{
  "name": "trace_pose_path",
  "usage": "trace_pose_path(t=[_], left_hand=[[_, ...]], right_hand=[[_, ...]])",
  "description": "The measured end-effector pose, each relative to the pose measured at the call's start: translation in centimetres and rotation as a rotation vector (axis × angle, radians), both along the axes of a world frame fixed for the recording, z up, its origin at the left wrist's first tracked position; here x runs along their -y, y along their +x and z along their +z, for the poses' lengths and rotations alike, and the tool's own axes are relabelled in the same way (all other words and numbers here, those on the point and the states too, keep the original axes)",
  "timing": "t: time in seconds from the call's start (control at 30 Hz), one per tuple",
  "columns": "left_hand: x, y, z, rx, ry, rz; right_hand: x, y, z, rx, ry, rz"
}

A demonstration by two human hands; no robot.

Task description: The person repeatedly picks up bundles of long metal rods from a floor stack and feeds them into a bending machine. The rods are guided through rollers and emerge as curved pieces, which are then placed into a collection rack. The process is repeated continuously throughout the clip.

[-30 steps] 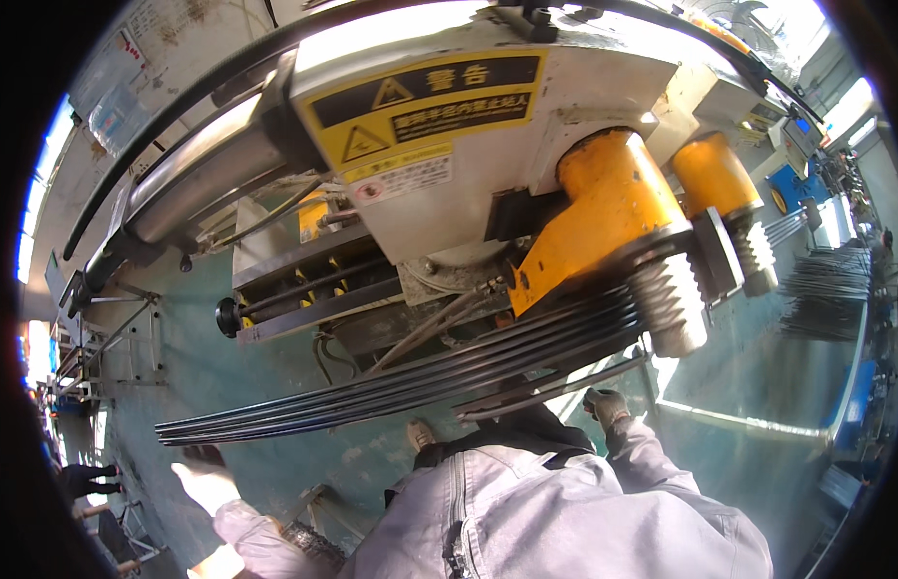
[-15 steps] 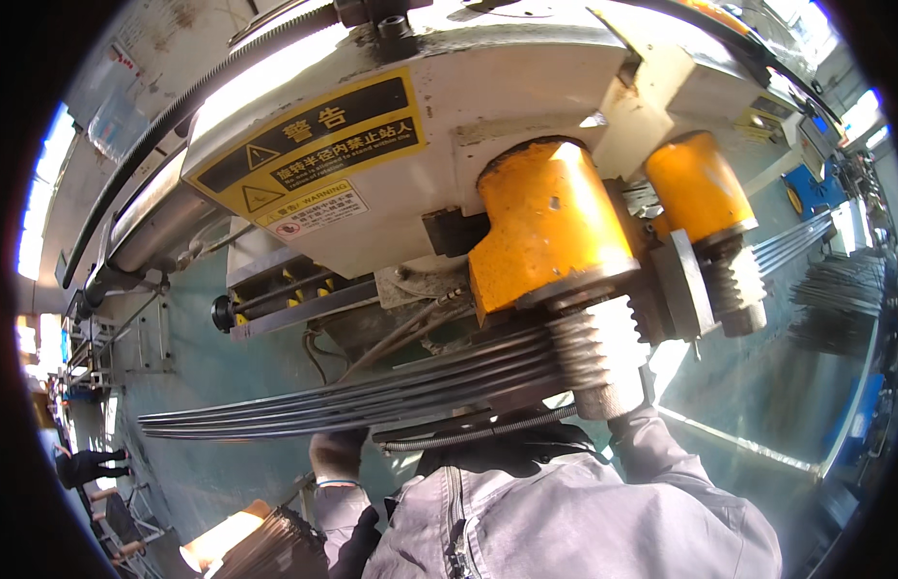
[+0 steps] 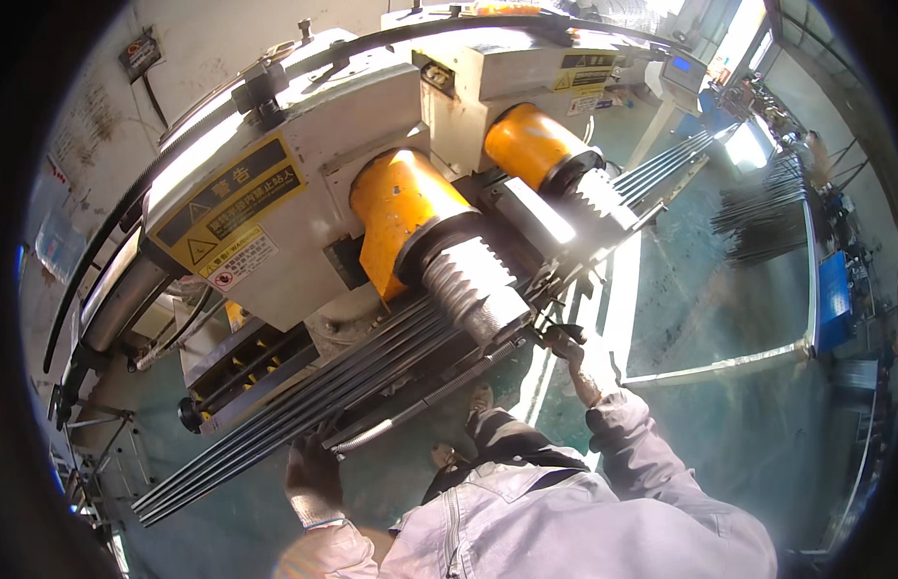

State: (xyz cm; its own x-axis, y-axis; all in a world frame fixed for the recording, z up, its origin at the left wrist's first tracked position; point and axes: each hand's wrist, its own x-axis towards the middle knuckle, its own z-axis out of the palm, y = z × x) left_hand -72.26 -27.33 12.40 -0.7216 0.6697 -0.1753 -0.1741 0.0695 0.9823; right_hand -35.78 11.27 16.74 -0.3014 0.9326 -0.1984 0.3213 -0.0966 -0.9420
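Note:
Several long dark steel bars [image 3: 265, 422] lie side by side, running diagonally beneath two orange cylindrical housings of a large bending machine. Below the nearer orange housing [image 3: 405, 207] a ribbed metal roller [image 3: 476, 294] stands against the bars. My left hand [image 3: 315, 480], in a dark-palmed, pale-cuffed glove, closes on the near edge of the bars, its fingertips partly hidden. My right hand [image 3: 576, 357], gloved too, is closed just right of the roller, by the near edge of the machine. What it grips there is too dark to make out.
A second orange housing [image 3: 536, 145] with its own ribbed roller stands farther right. A coiled spring-like hose [image 3: 410, 410] runs along the near side of the bars. Warning labels [image 3: 227, 207] mark the pale machine body. At the far right a bundle of thin rods [image 3: 762, 212] lies by a floor frame.
My view has turned, so the bars now slant up to the right. Both hands, mostly hidden before, have come into sight below the bars and beside the roller.

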Motion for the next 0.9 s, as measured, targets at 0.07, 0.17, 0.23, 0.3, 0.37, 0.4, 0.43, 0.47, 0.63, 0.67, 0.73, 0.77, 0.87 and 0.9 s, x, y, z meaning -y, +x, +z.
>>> trace_pose_path(t=[0.07, 0.17, 0.23, 0.3, 0.37, 0.4, 0.43, 0.47, 0.63, 0.67, 0.73, 0.77, 0.87, 0.9], left_hand=[[0.4, 0.2, 2.3, -0.282, -0.191, -0.072], [1.6, -0.3, 4.8, 0.511, 0.553, 0.380], [3.4, -1.8, 5.3, 0.416, 0.503, 0.551], [6.1, -5.1, 5.4, 0.466, 0.676, 0.021], [7.7, -7.4, 3.3, 0.285, 0.472, 0.518], [8.7, -8.4, 2.7, 0.133, 0.311, 0.689], [9.6, -9.2, 2.3, 0.152, 0.311, 0.724], [9.9, -9.7, 2.1, 0.171, 0.306, 0.759], [4.1, -7.4, 4.9, -0.092, 0.156, 1.048], [1.6, -6.4, 6.2, -0.286, 0.094, 1.255], [-2.5, -4.1, 9.9, -0.495, 0.020, 1.424], [-3.0, -3.1, 12.8, -0.503, 0.009, 1.396], [-2.2, -1.8, 23.4, 0.097, 0.548, 0.532], [-2.9, -1.5, 25.4, 0.247, 0.525, 0.680]], right_hand=[[-0.1, -1.5, 1.6, -0.206, -0.051, -0.108], [-0.8, -3.8, 3.5, -0.371, 0.044, -0.150], [-1.2, -5.2, 4.4, -0.434, 0.076, -0.167], [-2.0, -6.3, 5.0, -0.589, 0.026, -0.216], [-2.8, -6.6, 5.2, -0.768, -0.119, -0.183], [-3.2, -6.6, 5.2, -0.929, -0.181, -0.183], [-3.5, -6.6, 5.2, -0.882, -0.118, -0.192], [-3.8, -6.6, 5.2, -0.830, -0.155, -0.199], [-5.6, -6.6, 6.1, -0.760, -0.177, -0.160], [-6.1, -6.9, 6.4, -0.784, -0.203, -0.151], [-6.9, -7.5, 6.9, -0.778, -0.193, -0.165], [-7.3, -7.7, 7.0, -0.789, -0.231, -0.143], [-7.9, -8.3, 6.9, -0.859, -0.282, -0.126], [-8.0, -8.4, 6.7, -0.835, -0.266, -0.108]])
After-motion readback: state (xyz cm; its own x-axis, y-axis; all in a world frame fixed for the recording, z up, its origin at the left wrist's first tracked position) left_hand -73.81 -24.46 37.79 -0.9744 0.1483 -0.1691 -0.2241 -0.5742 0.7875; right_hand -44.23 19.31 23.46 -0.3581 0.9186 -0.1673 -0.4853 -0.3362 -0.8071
